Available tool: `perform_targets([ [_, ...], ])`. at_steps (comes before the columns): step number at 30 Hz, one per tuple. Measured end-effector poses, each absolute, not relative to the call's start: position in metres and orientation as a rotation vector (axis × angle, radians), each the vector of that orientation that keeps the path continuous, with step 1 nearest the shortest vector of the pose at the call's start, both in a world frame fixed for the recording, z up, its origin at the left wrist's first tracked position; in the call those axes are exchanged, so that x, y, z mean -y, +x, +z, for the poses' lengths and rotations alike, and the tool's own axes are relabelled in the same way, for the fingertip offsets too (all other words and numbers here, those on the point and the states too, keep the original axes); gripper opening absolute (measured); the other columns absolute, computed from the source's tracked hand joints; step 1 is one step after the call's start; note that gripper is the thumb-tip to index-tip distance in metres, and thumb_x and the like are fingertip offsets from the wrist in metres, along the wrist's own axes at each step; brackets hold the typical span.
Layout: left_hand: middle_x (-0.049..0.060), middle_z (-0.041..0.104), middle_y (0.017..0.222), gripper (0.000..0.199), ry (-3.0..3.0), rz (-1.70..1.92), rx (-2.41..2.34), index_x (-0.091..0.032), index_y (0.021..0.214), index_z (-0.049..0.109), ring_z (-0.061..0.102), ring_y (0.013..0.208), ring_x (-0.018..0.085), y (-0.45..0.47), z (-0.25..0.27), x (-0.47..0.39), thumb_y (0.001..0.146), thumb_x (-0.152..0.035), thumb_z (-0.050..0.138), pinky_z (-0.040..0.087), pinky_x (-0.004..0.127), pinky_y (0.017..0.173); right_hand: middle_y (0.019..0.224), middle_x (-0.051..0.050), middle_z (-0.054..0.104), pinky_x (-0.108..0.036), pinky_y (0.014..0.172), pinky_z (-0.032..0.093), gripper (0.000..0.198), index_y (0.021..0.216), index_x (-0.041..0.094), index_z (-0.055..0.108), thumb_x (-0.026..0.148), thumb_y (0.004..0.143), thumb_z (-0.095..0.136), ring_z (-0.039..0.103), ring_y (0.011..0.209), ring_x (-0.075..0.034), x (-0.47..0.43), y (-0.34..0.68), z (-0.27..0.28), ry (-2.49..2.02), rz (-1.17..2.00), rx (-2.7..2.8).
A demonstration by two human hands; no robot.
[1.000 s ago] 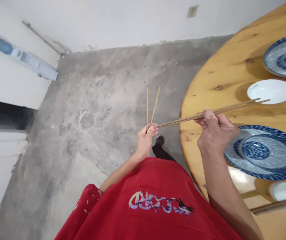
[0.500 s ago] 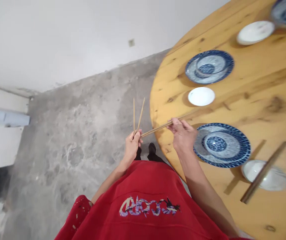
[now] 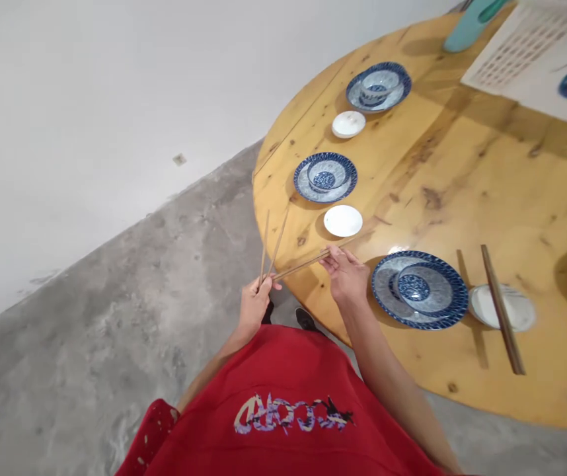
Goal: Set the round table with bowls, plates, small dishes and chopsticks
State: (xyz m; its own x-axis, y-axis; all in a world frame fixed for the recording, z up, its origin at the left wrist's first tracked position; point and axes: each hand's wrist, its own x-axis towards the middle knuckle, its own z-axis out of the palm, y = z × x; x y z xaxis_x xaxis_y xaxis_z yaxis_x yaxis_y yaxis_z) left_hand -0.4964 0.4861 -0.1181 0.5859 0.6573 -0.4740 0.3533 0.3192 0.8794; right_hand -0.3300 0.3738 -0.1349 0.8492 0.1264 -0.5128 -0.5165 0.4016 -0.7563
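Note:
My left hand (image 3: 254, 305) is closed around the lower ends of wooden chopsticks (image 3: 277, 243), whose tips fan upward in a narrow V. With my right hand (image 3: 345, 272) I grip another pair of chopsticks (image 3: 303, 264), slanted between both hands over the table edge; their left ends reach my left hand's fingers. Just right of my right hand sits a blue-patterned plate (image 3: 381, 291) with a matching bowl (image 3: 432, 291) on it. A small white dish (image 3: 343, 221) lies above my right hand. Further right, a pair of chopsticks (image 3: 500, 304) rests across another white dish (image 3: 524, 314).
The round wooden table (image 3: 412, 390) fills the right side. Further along stand two more plates (image 3: 303, 182) with bowls, and a white saucer (image 3: 348, 124). At the back are a white basket (image 3: 521, 46) and a turquoise container (image 3: 462, 33). A white wall (image 3: 90, 99) borders the concrete floor (image 3: 115, 330).
My view has swung toward the table, bringing the basket and turquoise container into sight. Both hands still hold their chopsticks in nearly the same pose.

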Motion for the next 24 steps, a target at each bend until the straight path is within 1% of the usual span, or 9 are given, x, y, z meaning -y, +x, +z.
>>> perform_targets([
  [4,0.002,0.071,0.08,0.043,1.25,0.232,-0.982,-0.014,0.105,0.074,0.027,0.042,0.002,-0.48,-0.115,-0.533,0.084,-0.052,0.07,0.017,0.022,0.042,0.076,-0.001,0.072,-0.018,0.061,0.058,0.016,0.078,0.016,0.072,0.022,0.071,0.084,0.066,0.063,-0.009,-0.392,-0.325,-0.134,-1.094,0.301,-0.497],
  [8,-0.001,0.064,0.073,0.04,1.073,0.165,-0.904,-0.014,0.101,0.073,0.027,0.043,0.001,-0.464,-0.114,-0.568,0.081,-0.048,0.076,0.015,0.022,0.043,0.077,-0.001,0.07,-0.016,0.06,0.058,0.004,0.079,0.016,0.072,0.017,0.079,0.076,0.066,0.067,-0.009,-0.402,-0.321,-0.131,-1.119,0.265,-0.528],
  [11,-0.002,0.061,0.068,0.04,1.004,0.048,-0.793,-0.013,0.097,0.073,0.029,0.044,0.001,-0.455,-0.114,-0.579,0.079,-0.049,0.079,0.014,0.022,0.043,0.077,-0.001,0.07,-0.016,0.061,0.059,0.004,0.079,0.016,0.072,0.014,0.082,0.072,0.067,0.07,-0.009,-0.411,-0.32,-0.127,-1.124,0.281,-0.581],
  [15,-0.002,0.057,0.067,0.04,0.935,-0.028,-0.76,-0.014,0.095,0.073,0.037,0.046,0.002,-0.447,-0.114,-0.582,0.075,-0.048,0.082,0.014,0.02,0.042,0.077,0.0,0.07,-0.015,0.061,0.058,0.002,0.079,0.015,0.072,0.014,0.08,0.073,0.066,0.069,-0.008,-0.423,-0.317,-0.126,-1.101,0.314,-0.636],
  [19,-0.004,0.054,0.061,0.036,0.948,-0.061,-0.804,-0.016,0.094,0.072,0.029,0.042,0.001,-0.44,-0.113,-0.585,0.079,-0.047,0.08,0.014,0.02,0.041,0.077,0.0,0.07,-0.015,0.06,0.057,0.014,0.079,0.016,0.071,0.021,0.073,0.083,0.066,0.068,-0.008,-0.43,-0.308,-0.129,-1.085,0.365,-0.624],
  [21,-0.003,0.056,0.062,0.037,0.989,-0.072,-0.801,-0.016,0.096,0.073,0.028,0.042,0.002,-0.437,-0.112,-0.587,0.079,-0.048,0.08,0.014,0.021,0.041,0.077,0.0,0.071,-0.016,0.06,0.058,0.018,0.078,0.017,0.072,0.023,0.07,0.086,0.066,0.067,-0.009,-0.432,-0.303,-0.13,-1.082,0.375,-0.597],
  [24,-0.001,0.062,0.068,0.044,1.053,-0.087,-0.791,-0.017,0.102,0.073,0.026,0.041,0.002,-0.432,-0.113,-0.588,0.074,-0.05,0.082,0.012,0.022,0.041,0.077,-0.001,0.072,-0.017,0.06,0.059,0.02,0.078,0.017,0.073,0.025,0.067,0.087,0.065,0.065,-0.009,-0.432,-0.295,-0.13,-1.091,0.361,-0.564],
])
